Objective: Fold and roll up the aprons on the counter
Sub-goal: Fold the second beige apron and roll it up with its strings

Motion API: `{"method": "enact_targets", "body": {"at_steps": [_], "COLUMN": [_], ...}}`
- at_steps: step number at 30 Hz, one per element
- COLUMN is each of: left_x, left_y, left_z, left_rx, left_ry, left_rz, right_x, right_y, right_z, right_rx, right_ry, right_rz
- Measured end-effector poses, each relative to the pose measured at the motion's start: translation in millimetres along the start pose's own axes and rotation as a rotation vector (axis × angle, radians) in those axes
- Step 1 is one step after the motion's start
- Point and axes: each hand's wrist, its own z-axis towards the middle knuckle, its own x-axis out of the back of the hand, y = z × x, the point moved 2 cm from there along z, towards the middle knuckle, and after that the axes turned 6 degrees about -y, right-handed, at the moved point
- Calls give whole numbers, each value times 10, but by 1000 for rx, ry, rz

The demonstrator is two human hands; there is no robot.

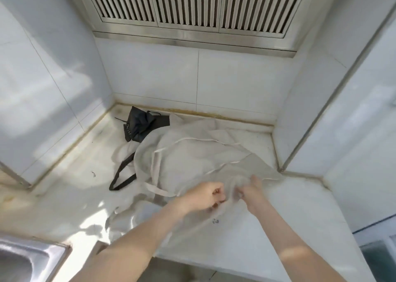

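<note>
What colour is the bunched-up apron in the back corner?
Black. The apron shows best in the head view, beside the pale apron.

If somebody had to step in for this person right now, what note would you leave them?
Left hand: pinching the near edge of the beige apron.
Right hand: gripping the same edge, close beside the left.
Beige apron: crumpled and spread on the white counter, ties loose.
Black apron: bunched in the back corner, strap trailing forward.
Done: nothing folded or rolled.
Left: flatten, fold and roll both aprons.
</note>
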Motion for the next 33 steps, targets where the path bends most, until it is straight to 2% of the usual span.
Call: {"method": "enact_targets", "body": {"at_steps": [2, 5, 7, 9, 12, 15, 17, 20, 22, 26, 29, 33], "left_x": [-275, -431, -435, -450, -539, -751, -904, -1018, -1018, -918, -807, -606], "left_y": [147, 104, -33, -124, -107, -86, -116, -218, -322, -497, -630, -821], "left_z": [-155, -239, -314, -388, -422, -294, -155, 42, 121, 175, 214, 294], "left_rx": [16, 100, 212, 293, 285, 261, 273, 316, 343, 348, 322, 312], "left_ry": [-131, -43, 71, 90, 86, 60, 17, -43, -88, -113, -135, -20], "left_rz": [-186, -160, -73, 90, 284, 339, 375, 488, 525, 540, 486, 568], "right_x": [226, 573, 841, 1096, 1327, 1443, 1484, 1488, 1417, 1063, 687, 360], "right_y": [0, 101, 271, 469, 653, 774, 912, 1004, 1000, 954, 944, 980], "right_z": [-214, -564, -696, -748, -852, -1015, -1009, -971, -895, -720, -600, -396], "right_rx": [120, 139, 102, 25, -39, -75, -97, -180, -131, 38, 41, 91], "right_ry": [71, 62, 98, 147, 183, 155, 142, 257, 273, 14, -82, 107], "right_rz": [-48, -184, -319, -427, -522, -561, -690, -993, -1095, -1004, -969, -1297]}}
